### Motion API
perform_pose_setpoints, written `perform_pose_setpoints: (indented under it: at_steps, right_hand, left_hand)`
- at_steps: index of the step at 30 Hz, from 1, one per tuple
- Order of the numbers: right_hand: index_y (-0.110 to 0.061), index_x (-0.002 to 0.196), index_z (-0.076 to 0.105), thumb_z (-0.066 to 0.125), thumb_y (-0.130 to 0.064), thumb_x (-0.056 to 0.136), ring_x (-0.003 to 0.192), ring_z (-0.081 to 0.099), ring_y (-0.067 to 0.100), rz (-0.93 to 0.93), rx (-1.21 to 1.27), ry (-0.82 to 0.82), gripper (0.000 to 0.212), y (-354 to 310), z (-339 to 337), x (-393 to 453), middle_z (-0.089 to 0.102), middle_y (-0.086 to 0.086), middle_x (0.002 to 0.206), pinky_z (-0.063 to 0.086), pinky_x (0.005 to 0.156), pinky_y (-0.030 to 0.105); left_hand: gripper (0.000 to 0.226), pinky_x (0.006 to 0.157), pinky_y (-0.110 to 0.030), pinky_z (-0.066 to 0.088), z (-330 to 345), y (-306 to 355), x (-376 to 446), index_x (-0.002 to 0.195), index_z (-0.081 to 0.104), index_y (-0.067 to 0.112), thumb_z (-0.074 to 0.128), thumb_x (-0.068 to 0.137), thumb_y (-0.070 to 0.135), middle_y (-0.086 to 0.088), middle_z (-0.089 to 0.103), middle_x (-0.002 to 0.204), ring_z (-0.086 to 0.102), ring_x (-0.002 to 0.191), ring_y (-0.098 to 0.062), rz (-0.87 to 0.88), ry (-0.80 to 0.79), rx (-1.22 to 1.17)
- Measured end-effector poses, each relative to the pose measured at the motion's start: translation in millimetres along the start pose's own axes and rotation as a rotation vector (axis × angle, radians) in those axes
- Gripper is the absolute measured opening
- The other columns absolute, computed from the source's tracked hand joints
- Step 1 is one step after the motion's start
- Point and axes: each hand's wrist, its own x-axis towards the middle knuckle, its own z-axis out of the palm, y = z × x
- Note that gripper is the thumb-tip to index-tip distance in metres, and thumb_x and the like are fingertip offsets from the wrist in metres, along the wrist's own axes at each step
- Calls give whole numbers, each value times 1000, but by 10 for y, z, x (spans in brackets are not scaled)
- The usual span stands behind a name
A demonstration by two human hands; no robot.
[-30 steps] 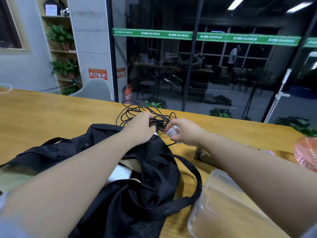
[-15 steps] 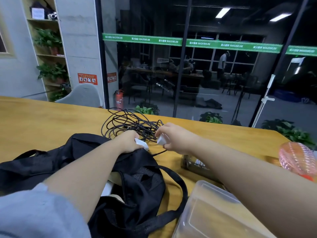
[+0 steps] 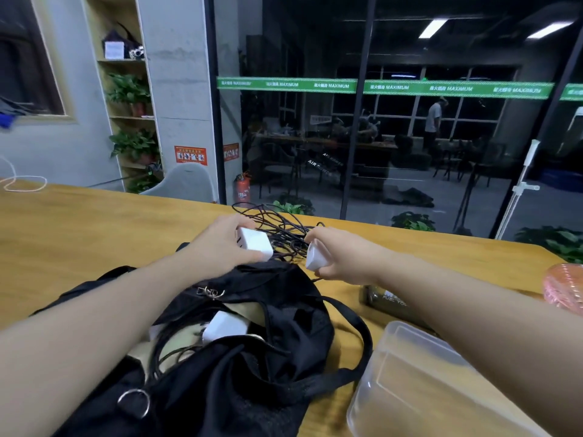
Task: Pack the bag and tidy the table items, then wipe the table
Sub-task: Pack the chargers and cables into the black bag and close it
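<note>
A black bag point(image 3: 252, 357) lies open on the wooden table point(image 3: 94, 234) in front of me. Inside it I see a white charger block point(image 3: 225, 326) and dark cable loops. Just beyond the bag's far edge my left hand point(image 3: 220, 244) grips a white power adapter point(image 3: 255, 243). My right hand point(image 3: 340, 253) holds a smaller white plug point(image 3: 315, 258). Between and behind both hands lies a tangle of black cable point(image 3: 280, 228).
A clear plastic container point(image 3: 419, 383) stands at the near right. A dark bottle point(image 3: 388, 301) lies behind it under my right forearm. A pink ribbed object point(image 3: 564, 288) sits at the right edge. A white cord point(image 3: 19, 181) lies far left. Glass wall runs behind the table.
My left hand has lifted the white adapter out into clear view above the bag's edge. The right hand keeps its plug. The camera has tilted down, showing more of the bag's inside.
</note>
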Motion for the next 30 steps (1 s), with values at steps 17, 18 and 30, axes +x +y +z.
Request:
perform_pose_setpoints:
  at_steps: [17,18,30]
  right_hand:
    - [-17,128,39,68,-31,79,112,50,18,-171,147,99,60,-1286,377,-296,52,0,124,43,86,29]
    - [-16,127,39,69,-31,79,112,49,18,-172,137,87,59,-1313,402,-307,52,0,124,42,84,29]
    - [-19,128,44,67,-30,80,107,52,17,-165,116,6,55,-1393,558,-470,57,0,122,42,81,25]
  left_hand:
    - [58,81,-21,42,-336,-548,-1376,135,32,32,59,85,40,23,26,112,47,89,-3,73,-159,443]
    - [57,80,-21,42,-321,-547,-1397,136,31,30,57,87,39,20,26,114,48,85,-4,68,-167,464]
    - [50,110,-31,21,-240,-621,-1488,138,27,25,40,95,44,6,29,131,0,144,-21,35,-152,692]
